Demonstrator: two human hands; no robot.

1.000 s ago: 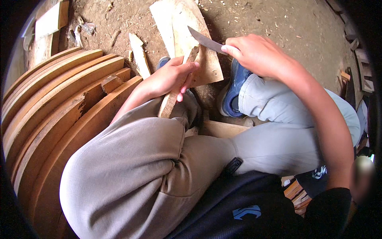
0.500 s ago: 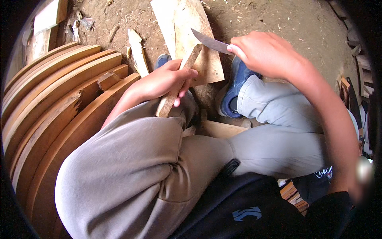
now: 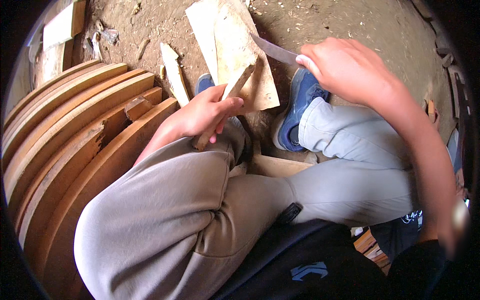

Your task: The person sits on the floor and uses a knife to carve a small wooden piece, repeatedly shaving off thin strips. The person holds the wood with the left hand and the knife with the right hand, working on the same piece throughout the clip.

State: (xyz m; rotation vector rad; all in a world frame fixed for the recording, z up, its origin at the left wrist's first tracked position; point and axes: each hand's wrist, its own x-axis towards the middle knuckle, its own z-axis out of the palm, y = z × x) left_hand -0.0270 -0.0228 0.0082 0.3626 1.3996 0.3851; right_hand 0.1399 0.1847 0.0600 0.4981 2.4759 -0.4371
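My left hand (image 3: 207, 111) is closed round a rough wooden stick (image 3: 240, 80), held at a slant above my left knee. The stick's upper end shows a pale face and points away from me. In my right hand (image 3: 342, 65) is a knife (image 3: 274, 50); its grey blade points left, its handle hidden in my fist. The blade's tip is close to the stick's upper end, with a gap between them. Beneath both lies a pale wooden board (image 3: 260, 90) on the ground, between my blue shoes (image 3: 295, 110).
Curved-looking stacked planks (image 3: 85, 150) fill the left side, beside my leg. A split wood piece (image 3: 173, 72) lies on the dirt floor (image 3: 345, 20) with scattered chips. Another board (image 3: 280, 165) lies between my legs. More wood pieces (image 3: 370, 245) are at the lower right.
The stick has turned in my left hand, showing a paler face, and its lower end has dropped slightly. The knife has shifted a little to the right, away from the stick.
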